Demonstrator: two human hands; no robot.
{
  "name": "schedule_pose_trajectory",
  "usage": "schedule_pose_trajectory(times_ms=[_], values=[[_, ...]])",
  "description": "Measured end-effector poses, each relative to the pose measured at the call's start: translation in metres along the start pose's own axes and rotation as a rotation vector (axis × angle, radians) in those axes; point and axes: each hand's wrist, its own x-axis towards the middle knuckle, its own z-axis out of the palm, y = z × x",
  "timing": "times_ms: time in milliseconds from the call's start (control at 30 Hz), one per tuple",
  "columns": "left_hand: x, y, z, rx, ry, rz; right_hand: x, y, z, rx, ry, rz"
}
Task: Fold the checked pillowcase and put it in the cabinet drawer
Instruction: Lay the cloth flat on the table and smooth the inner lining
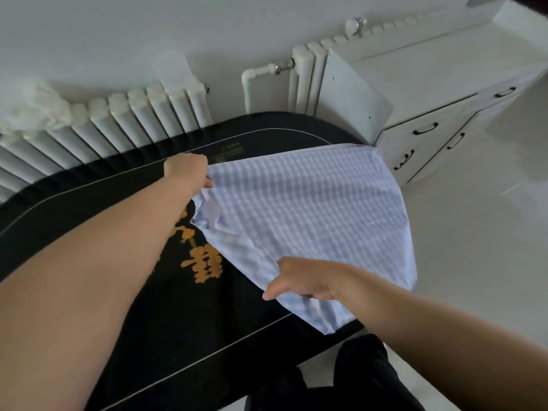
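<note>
Both hands, left hand (189,170) & right hand (299,280), grip pillowcase (311,209) on black table (124,292); cabinet (430,114) right.

black table cover (124,292) — orange characters, small gold print; neither legible

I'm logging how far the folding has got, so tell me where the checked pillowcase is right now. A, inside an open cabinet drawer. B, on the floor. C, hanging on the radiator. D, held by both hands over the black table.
D: the left hand and right hand each grip an edge of the checked pillowcase, spread over the black table; the cabinet drawers look closed.
</note>
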Motion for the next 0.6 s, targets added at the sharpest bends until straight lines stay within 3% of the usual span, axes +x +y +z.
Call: schedule_pose_trajectory(times_ms=[167, 333, 600], values=[[0.004, -0.031, 0.036, 0.041, -0.039, -0.033, 0.045, -0.03, 0.038, -0.093, -0.058, 0.0], [-0.004, -0.086, 0.076, 0.022, -0.141, -0.174, 0.078, -0.043, 0.07, 0.1, -0.199, -0.02], [-0.02, -0.159, 0.103, 0.02, -0.071, -0.273, 0.121, -0.065, 0.13, 0.026, -0.224, -0.146]])
